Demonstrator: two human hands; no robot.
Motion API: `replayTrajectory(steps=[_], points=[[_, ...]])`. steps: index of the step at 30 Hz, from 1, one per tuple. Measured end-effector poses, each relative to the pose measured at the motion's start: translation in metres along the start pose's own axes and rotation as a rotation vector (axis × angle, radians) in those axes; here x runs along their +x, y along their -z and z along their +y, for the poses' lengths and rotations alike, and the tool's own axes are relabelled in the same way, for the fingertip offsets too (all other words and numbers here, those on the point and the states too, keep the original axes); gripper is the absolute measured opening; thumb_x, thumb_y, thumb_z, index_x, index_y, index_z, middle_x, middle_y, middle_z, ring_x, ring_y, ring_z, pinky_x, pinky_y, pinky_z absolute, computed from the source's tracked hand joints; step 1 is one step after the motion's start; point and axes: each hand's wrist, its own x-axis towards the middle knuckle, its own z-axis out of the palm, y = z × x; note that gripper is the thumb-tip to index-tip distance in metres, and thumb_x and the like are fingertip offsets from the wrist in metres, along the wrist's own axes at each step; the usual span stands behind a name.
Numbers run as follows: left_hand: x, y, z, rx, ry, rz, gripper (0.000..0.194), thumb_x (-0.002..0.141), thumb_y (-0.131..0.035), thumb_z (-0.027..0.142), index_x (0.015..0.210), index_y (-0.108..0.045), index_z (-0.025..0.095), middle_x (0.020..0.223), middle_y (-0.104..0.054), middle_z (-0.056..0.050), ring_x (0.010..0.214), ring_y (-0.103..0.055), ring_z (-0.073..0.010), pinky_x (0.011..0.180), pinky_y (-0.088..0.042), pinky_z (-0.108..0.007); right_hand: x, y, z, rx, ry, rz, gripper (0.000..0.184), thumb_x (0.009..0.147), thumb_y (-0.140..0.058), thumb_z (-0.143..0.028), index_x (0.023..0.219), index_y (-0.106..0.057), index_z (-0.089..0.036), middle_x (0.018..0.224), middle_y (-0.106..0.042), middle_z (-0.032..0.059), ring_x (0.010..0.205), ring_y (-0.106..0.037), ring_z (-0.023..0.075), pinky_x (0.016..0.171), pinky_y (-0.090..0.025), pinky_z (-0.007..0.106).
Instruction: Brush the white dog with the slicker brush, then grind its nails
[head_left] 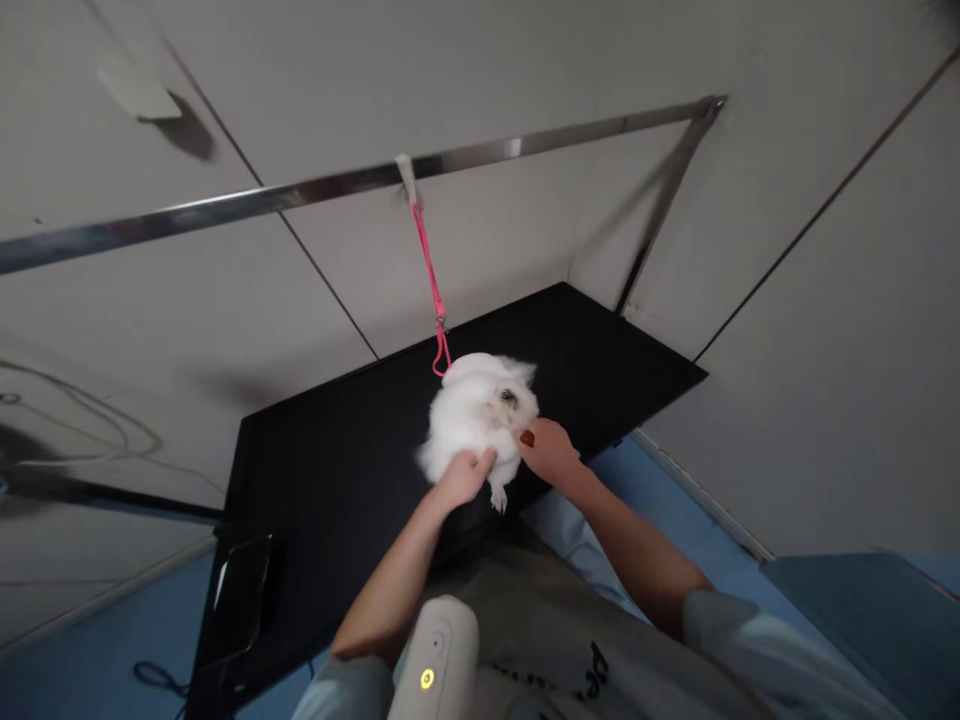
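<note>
A small fluffy white dog (472, 410) is on the black grooming table (330, 450), close to its front edge. Its dark eye area faces up to the right, and one paw (499, 495) hangs toward me. My left hand (465, 477) grips the fur low on the dog's front, thumb on top and the other fingers mostly hidden. Beside the muzzle, my right hand (551, 450) is closed on a small reddish-brown object (527, 438), whose kind I cannot make out. A pink grooming loop (429, 265) runs down behind the dog's head.
A metal bar (510, 148) spans above the table, holding the pink loop by a white tie (406, 175). A dark phone-like slab (241, 595) lies at the table's left end. A white device (439, 660) with a yellow light is close below me. A pale wall stands behind.
</note>
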Motion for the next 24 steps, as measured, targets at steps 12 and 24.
replayTrajectory(steps=[12, 24], points=[[0.159, -0.003, 0.096, -0.085, 0.293, -0.801, 0.028, 0.072, -0.065, 0.041, 0.073, -0.068, 0.013, 0.07, -0.068, -0.007, 0.07, -0.063, -0.0199, 0.066, -0.049, -0.03, 0.031, 0.021, 0.042, 0.082, 0.058, -0.002, 0.007, 0.073, -0.053, -0.012, 0.067, -0.055, -0.017, 0.072, -0.058, 0.0056, 0.069, -0.052, 0.0166, 0.066, -0.036, 0.026], [0.158, 0.009, 0.055, -0.315, 0.218, -0.536, 0.034, 0.067, -0.075, 0.046, 0.071, -0.064, 0.014, 0.064, -0.064, -0.004, 0.058, -0.057, -0.0151, 0.06, -0.044, -0.026, -0.018, -0.021, 0.1, 1.038, -0.349, -0.076, 0.032, 0.076, -0.061, -0.05, 0.075, -0.058, -0.018, 0.058, -0.062, -0.0006, 0.052, -0.057, 0.0127, 0.049, -0.042, 0.023]])
